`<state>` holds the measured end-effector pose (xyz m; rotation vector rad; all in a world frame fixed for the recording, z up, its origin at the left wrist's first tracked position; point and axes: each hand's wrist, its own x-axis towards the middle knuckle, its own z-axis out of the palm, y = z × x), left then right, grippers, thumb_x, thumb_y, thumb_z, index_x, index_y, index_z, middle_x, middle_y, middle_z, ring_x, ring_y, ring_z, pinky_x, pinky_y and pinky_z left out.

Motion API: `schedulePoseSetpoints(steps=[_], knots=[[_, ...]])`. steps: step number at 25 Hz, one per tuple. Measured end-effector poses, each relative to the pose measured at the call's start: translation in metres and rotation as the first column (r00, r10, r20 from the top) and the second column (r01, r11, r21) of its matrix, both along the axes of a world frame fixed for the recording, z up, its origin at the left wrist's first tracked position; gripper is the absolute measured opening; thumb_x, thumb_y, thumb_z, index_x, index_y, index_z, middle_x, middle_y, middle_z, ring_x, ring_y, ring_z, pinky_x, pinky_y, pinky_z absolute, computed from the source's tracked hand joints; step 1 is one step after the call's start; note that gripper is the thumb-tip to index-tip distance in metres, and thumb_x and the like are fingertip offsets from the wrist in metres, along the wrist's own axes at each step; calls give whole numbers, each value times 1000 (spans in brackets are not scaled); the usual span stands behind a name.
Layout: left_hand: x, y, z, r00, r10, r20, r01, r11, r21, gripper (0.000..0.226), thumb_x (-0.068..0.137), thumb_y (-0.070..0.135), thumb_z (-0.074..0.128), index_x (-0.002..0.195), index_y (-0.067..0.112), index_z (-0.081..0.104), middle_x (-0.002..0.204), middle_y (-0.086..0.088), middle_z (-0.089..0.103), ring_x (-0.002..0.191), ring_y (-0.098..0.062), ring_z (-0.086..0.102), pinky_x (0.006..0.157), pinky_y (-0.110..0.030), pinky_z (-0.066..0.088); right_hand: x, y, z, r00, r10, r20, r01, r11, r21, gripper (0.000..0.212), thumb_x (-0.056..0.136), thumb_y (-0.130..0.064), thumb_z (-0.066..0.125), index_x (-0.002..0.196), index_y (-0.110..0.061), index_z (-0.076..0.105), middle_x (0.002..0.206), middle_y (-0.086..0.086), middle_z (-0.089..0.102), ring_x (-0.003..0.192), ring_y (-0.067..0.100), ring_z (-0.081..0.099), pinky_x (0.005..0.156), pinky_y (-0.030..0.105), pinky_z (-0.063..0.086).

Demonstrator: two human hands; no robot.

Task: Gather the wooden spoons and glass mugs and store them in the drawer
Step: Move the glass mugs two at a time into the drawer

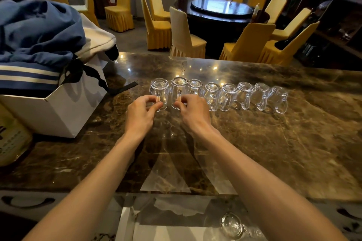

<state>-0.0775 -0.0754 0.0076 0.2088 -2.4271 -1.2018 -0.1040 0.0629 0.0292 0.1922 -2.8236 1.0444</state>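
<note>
Several clear glass mugs stand upside down in a row across the marble counter [274,143]. My left hand [142,111] pinches the handle of the leftmost mug [159,88]. My right hand [193,108] pinches the handle of the second mug [179,86]. Both mugs stand on the counter. Below the counter's front edge the drawer [125,225] is open, with one glass mug [232,225] lying inside it. No wooden spoons are in view.
A white box [64,111] heaped with blue and white clothing stands at the counter's left. A round patterned object [11,141] sits at the far left edge. Yellow-covered chairs and a round dark table fill the room beyond.
</note>
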Motion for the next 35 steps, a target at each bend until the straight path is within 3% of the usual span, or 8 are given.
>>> schedulePoseSetpoints(steps=[2, 6, 9, 12, 16, 21, 27, 35], knots=[[11, 1, 2, 1000, -7, -1, 7, 1000, -2, 23, 84, 24, 67, 105, 16, 68, 93, 9, 66, 78, 2, 57, 67, -10, 41, 11, 6, 2, 1000, 11, -12, -11, 1000, 16, 20, 91, -27, 59, 94, -11, 71, 92, 6, 71, 79, 16, 63, 63, 22, 45], [35, 3, 8, 1000, -28, -6, 28, 999, 18, 23, 83, 25, 68, 104, 16, 68, 97, 7, 68, 85, -3, 61, 69, -9, 42, 33, 15, 9, 999, 48, -18, -48, 999, 6, 20, 90, -26, 60, 95, -11, 71, 92, 9, 72, 85, 21, 66, 79, 38, 54], [54, 1, 15, 998, -59, -10, 59, 998, 20, 22, 83, 24, 68, 104, 17, 68, 100, 5, 68, 88, -4, 61, 74, -13, 45, 54, 23, 13, 998, 57, -29, -57, 998, 10, 18, 90, -27, 61, 94, -13, 71, 91, 5, 73, 84, 18, 66, 78, 31, 53], [77, 1, 24, 996, -82, -29, 83, 996, 16, 24, 82, 22, 68, 105, 16, 68, 97, 8, 67, 84, 5, 59, 71, -3, 43, 76, 30, 18, 997, 69, -46, -69, 998, -1, 16, 88, -27, 62, 92, -15, 73, 87, 2, 73, 82, 17, 67, 77, 38, 55], [109, 2, 30, 993, -114, -34, 115, 993, 11, 24, 81, 21, 68, 106, 19, 66, 97, 14, 63, 85, 12, 55, 68, 5, 39, 105, 37, 22, 992, 104, -64, -107, 994, -37, 15, 87, -28, 64, 95, -19, 73, 88, -4, 74, 83, 11, 67, 77, 38, 56], [145, -1, 31, 988, -156, -17, 156, 987, 42, 25, 82, 21, 67, 106, 25, 63, 96, 22, 60, 91, 16, 56, 72, 2, 41, 139, 43, 23, 988, 128, -81, -134, 988, -77, 12, 86, -29, 64, 94, -23, 72, 88, -10, 73, 83, 4, 66, 77, 34, 55], [193, -6, 25, 973, -227, 33, 225, 973, 59, 26, 74, 32, 63, 99, 31, 62, 97, 20, 62, 93, 12, 58, 73, 1, 43, 189, 52, 12, 977, 197, -86, -206, 972, -110, 13, 83, -23, 68, 96, -23, 71, 85, -11, 71, 78, 1, 64, 69, 21, 55], [250, -6, -10, 948, -256, 189, 212, 952, 222, 20, 72, 32, 67, 92, 32, 69, 95, 21, 67, 88, 5, 64, 72, -5, 48, 240, 65, -26, 961, 273, -33, -275, 954, -117, 6, 85, -22, 67, 90, -18, 68, 80, -9, 69, 74, 9, 62, 62, 28, 50]])
